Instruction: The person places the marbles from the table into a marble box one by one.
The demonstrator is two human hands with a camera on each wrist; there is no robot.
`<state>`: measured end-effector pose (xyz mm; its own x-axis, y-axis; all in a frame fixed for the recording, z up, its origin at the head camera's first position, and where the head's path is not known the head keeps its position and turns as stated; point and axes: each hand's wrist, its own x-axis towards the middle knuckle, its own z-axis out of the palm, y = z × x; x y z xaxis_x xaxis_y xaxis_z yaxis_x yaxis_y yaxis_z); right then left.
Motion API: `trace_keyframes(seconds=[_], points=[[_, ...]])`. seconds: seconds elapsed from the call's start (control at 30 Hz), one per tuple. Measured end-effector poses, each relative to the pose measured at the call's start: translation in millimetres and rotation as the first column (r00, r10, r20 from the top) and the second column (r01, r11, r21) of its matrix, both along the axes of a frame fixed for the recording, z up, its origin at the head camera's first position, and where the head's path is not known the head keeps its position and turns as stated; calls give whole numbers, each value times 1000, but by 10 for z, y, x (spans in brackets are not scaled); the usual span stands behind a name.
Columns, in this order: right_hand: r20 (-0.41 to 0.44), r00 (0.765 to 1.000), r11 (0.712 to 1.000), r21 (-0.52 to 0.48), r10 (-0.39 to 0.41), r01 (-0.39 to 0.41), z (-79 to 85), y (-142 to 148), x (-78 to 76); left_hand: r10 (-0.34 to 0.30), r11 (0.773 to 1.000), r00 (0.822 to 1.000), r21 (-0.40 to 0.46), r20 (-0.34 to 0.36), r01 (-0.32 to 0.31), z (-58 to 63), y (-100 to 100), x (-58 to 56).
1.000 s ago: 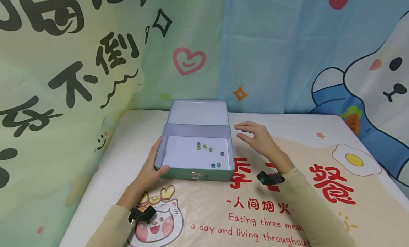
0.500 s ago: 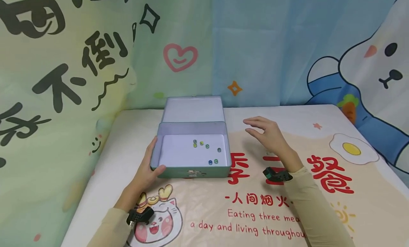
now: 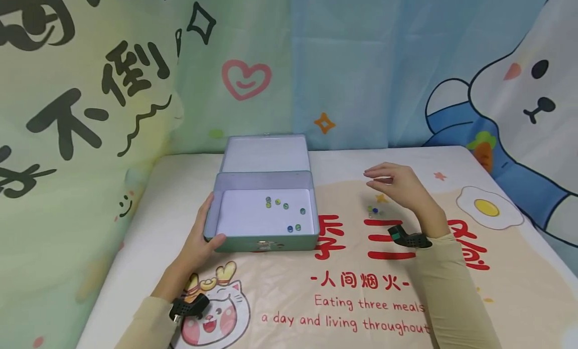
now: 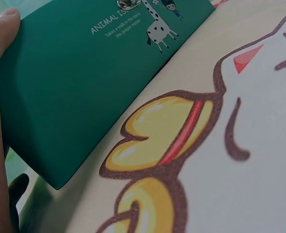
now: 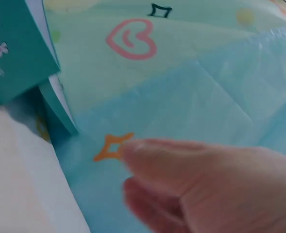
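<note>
A green hinged tin box (image 3: 291,243) stands on the table with its lid (image 3: 265,153) tilted back. Several small glass marbles (image 3: 286,206) are scattered over its white floor. My left hand (image 3: 195,241) holds the box's near left corner, thumb at the front and fingers along the left side. To the right of the box, my right hand (image 3: 402,186) hovers above the cloth, fingers loosely bent, with nothing visible between them. A few more marbles (image 3: 375,210) lie on the cloth below it. In the left wrist view, the box front (image 4: 70,82) bears a giraffe print.
A printed cloth (image 3: 361,289) with red lettering and a cartoon cat covers the table. Directly behind the table hangs a patterned backdrop (image 3: 343,63). Each wrist wears a black strap device (image 3: 408,237).
My right hand has moved right, away from the box, and the marbles on the cloth now show. The whole head view has shifted slightly; my left hand stays on the box.
</note>
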<state>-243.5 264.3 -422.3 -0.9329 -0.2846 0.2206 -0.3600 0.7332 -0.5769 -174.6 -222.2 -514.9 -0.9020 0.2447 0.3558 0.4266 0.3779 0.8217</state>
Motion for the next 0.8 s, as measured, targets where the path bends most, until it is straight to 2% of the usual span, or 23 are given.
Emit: trace_keyframes(seconds=[0.2, 0.37, 0.47, 0.6, 0.8], points=[[65, 998, 994, 113, -9, 2, 61, 134, 33, 4, 1000, 1000, -3, 1, -4, -10, -10, 1], [158, 986, 985, 172, -56, 28, 100, 193, 59, -1, 1000, 1000, 6, 0, 1, 3, -1, 5], [208, 975, 977, 209, -82, 38, 90, 212, 56, 1, 1000, 1000, 5, 4, -1, 10, -3, 8], [266, 960, 967, 256, -83, 13, 35, 234, 42, 3, 1000, 1000, -1, 12, -3, 12, 0, 6], [386, 918, 949, 314, -97, -31, -96, 269, 17, 4, 1000, 1000, -3, 29, -3, 25, 16, 16]])
